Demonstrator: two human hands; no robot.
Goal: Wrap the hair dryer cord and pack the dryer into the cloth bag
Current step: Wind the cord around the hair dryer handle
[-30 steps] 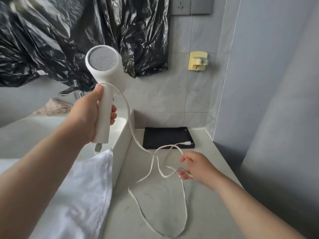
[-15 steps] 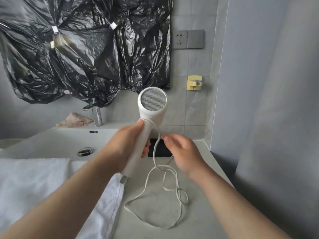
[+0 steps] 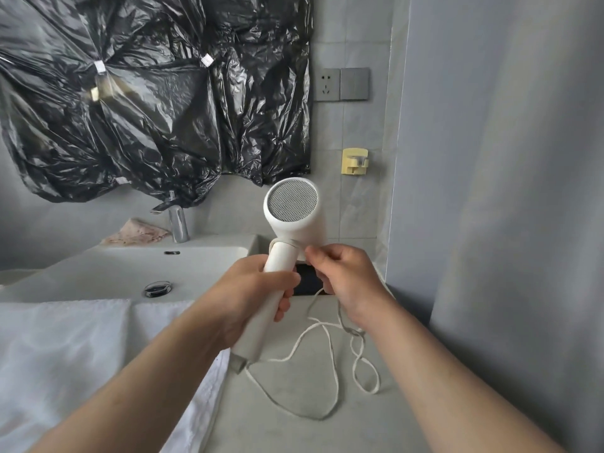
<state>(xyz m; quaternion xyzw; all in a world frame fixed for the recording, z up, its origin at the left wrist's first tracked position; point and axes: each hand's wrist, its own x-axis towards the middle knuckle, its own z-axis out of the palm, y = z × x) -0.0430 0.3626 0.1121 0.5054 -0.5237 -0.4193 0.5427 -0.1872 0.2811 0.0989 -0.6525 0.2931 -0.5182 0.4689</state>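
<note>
You hold the hair dryer (image 3: 294, 210) up over the bench (image 3: 294, 429) with 2 hands, the cord (image 3: 330, 361) at its neck.

Your left hand (image 3: 251, 299) grips the white handle, with the dryer's head on top and its mesh grille facing you. Your right hand (image 3: 343, 276) pinches the cord against the top of the handle, just under the head, where a strand lies across it. The rest of the cord leaves the handle's foot and lies in loose loops on the grey bench below your right wrist. A white towel (image 3: 81, 371) lies at the left in front of the sink (image 3: 130, 266), and a black tray (image 3: 305, 279) shows behind your hands.
</note>
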